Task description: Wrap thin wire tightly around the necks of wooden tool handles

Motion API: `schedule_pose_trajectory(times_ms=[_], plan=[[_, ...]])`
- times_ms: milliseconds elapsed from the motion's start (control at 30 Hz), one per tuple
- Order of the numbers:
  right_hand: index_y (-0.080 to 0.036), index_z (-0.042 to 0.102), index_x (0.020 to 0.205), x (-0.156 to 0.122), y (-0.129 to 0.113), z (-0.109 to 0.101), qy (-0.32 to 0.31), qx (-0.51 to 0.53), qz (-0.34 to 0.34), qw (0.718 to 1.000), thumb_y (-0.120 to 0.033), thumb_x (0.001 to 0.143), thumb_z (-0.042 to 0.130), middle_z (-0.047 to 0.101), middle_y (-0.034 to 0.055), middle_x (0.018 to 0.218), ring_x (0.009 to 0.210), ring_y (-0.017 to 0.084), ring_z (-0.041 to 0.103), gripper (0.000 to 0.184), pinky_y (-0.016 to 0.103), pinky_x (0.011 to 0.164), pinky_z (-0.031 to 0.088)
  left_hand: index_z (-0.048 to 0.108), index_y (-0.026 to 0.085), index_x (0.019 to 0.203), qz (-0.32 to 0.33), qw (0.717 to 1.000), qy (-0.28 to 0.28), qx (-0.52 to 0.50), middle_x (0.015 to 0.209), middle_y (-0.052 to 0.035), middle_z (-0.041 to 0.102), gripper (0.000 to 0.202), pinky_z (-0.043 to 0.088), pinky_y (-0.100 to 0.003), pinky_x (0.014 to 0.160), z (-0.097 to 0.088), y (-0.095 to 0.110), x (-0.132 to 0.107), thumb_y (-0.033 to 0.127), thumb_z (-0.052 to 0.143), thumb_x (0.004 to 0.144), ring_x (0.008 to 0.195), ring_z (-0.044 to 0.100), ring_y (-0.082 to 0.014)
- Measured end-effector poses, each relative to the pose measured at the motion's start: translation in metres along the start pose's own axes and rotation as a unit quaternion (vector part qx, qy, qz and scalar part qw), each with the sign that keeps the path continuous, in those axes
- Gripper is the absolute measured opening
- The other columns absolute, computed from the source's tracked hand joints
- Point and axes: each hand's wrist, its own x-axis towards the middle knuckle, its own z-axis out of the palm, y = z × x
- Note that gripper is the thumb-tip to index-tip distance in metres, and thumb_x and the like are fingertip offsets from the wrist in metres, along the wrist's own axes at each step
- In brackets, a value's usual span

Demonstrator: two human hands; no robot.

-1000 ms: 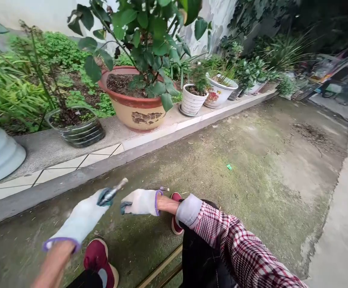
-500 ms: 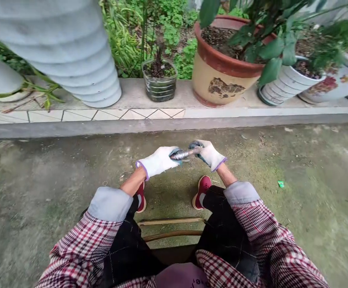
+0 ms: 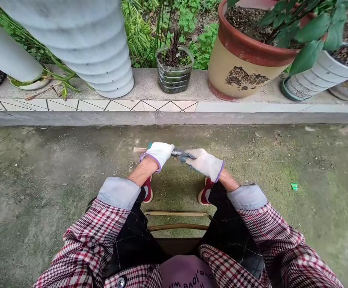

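Both my hands wear white knit gloves with purple cuffs and bluish-grey palms. My left hand (image 3: 159,153) is closed around a wooden-handled tool (image 3: 139,150), whose pale handle end sticks out to the left of the glove. Between the gloves shows the tool's silver, ridged or wrapped section (image 3: 176,153). At that section's right end, the fingers of my right hand (image 3: 204,161) are closed. Its working end is hidden in the right glove, so I cannot tell its exact kind. The tool lies roughly level above the concrete ground.
Ahead runs a low tiled ledge (image 3: 149,105) bearing a large white ribbed pot (image 3: 101,60), a small clear plastic planter (image 3: 174,78) and a red-rimmed beige pot (image 3: 240,74). A green scrap (image 3: 294,186) lies on the ground to the right. Wooden bars (image 3: 178,227) sit between my legs.
My left hand now covers the tool's middle, with the wooden end out to the left. The right hand has moved from a wooden part to the silver section's end. The view has shifted.
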Motion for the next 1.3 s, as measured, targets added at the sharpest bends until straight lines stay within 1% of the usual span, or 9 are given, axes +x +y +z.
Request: schedule_pose_trajectory(times_ms=[100, 200, 367, 467, 700, 900, 1067, 1200, 1300], plan=[[-0.017, 0.07, 0.083, 0.004, 0.017, -0.016, 0.083, 0.053, 0.033, 0.995, -0.02, 0.085, 0.056, 0.066, 0.0003, 0.074, 0.067, 0.013, 0.054, 0.014, 0.026, 0.066, 0.041, 0.074, 0.02, 0.115, 0.074, 0.997, -0.032, -0.001, 0.092, -0.0147, 0.077, 0.033, 0.054, -0.036, 0.077, 0.002, 0.015, 0.001, 0.022, 0.046, 0.097, 0.09, 0.076, -0.031], [-0.017, 0.07, 0.081, 0.007, 0.035, -0.026, 0.127, 0.131, 0.075, 0.98, -0.021, 0.08, 0.055, 0.063, -0.0004, 0.069, 0.062, 0.013, 0.054, 0.016, 0.026, 0.062, 0.042, 0.074, 0.024, 0.115, 0.105, 0.991, -0.001, -0.081, 0.091, -0.0089, 0.077, 0.029, 0.05, -0.032, 0.072, -0.005, 0.023, -0.002, 0.031, 0.054, 0.095, 0.082, 0.074, -0.0264], [-0.016, 0.069, 0.083, 0.008, 0.035, -0.015, 0.111, 0.203, 0.102, 0.968, -0.023, 0.08, 0.054, 0.055, -0.0032, 0.061, 0.052, 0.011, 0.047, 0.017, 0.024, 0.051, 0.038, 0.073, 0.016, 0.109, 0.095, 0.951, 0.116, -0.27, 0.094, -0.006, 0.076, 0.03, 0.047, -0.028, 0.073, -0.016, 0.012, 0.004, 0.035, 0.058, 0.091, 0.082, 0.068, -0.0203], [-0.017, 0.069, 0.087, 0.009, 0.022, -0.001, 0.072, 0.188, 0.078, 0.976, -0.023, 0.083, 0.053, 0.054, -0.0042, 0.062, 0.053, 0.011, 0.049, 0.018, 0.023, 0.051, 0.038, 0.073, 0.015, 0.107, 0.039, 0.95, 0.142, -0.274, 0.094, -0.0073, 0.076, 0.03, 0.047, -0.028, 0.072, -0.016, 0.001, 0.009, 0.035, 0.058, 0.091, 0.08, 0.067, -0.0202], [-0.018, 0.068, 0.08, 0.009, -0.004, 0.01, 0.005, 0.041, 0.019, 0.999, -0.026, 0.09, 0.057, 0.059, -0.0027, 0.065, 0.058, 0.011, 0.049, 0.017, 0.026, 0.059, 0.038, 0.072, 0.02, 0.12, -0.059, 0.995, 0.05, -0.067, 0.096, -0.0159, 0.077, 0.036, 0.054, -0.037, 0.081, -0.003, -0.009, 0.006, 0.026, 0.045, 0.098, 0.092, 0.075, -0.0307], [-0.018, 0.071, 0.081, 0.011, 0.019, -0.016, 0.073, 0.071, 0.032, 0.994, -0.02, 0.083, 0.056, 0.065, -0.0015, 0.069, 0.063, 0.012, 0.053, 0.015, 0.024, 0.062, 0.04, 0.076, 0.021, 0.115, 0.061, 0.997, -0.053, -0.015, 0.095, -0.0143, 0.077, 0.034, 0.054, -0.035, 0.082, -0.002, 0.01, 0.0, 0.022, 0.047, 0.097, 0.095, 0.075, -0.0297], [-0.017, 0.069, 0.078, 0.014, 0.034, -0.023, 0.103, 0.179, 0.097, 0.974, -0.021, 0.079, 0.06, 0.061, -0.0022, 0.064, 0.055, 0.011, 0.05, 0.01, 0.024, 0.054, 0.039, 0.074, 0.025, 0.118, 0.086, 0.986, 0.011, -0.143, 0.095, -0.0085, 0.078, 0.032, 0.051, -0.032, 0.074, -0.017, 0.019, -0.006, 0.038, 0.057, 0.095, 0.084, 0.073, -0.0271], [-0.016, 0.07, 0.086, 0.014, 0.027, -0.008, 0.085, 0.209, 0.133, 0.965, -0.023, 0.083, 0.057, 0.059, -0.0028, 0.059, 0.042, 0.009, 0.041, 0.015, 0.024, 0.042, 0.033, 0.073, 0.018, 0.112, 0.08, 0.961, 0.098, -0.245, 0.1, -0.0077, 0.078, 0.03, 0.049, -0.03, 0.076, -0.017, 0.009, -0.001, 0.034, 0.057, 0.092, 0.086, 0.071, -0.0231], [-0.016, 0.07, 0.087, 0.017, 0.021, 0.005, 0.067, 0.19, 0.108, 0.973, -0.02, 0.085, 0.056, 0.06, -0.003, 0.061, 0.044, 0.008, 0.046, 0.014, 0.022, 0.043, 0.036, 0.073, 0.016, 0.107, 0.039, 0.962, 0.114, -0.243, 0.098, -0.0097, 0.078, 0.028, 0.048, -0.03, 0.075, -0.016, 0.003, 0.002, 0.032, 0.055, 0.093, 0.086, 0.07, -0.0237]])
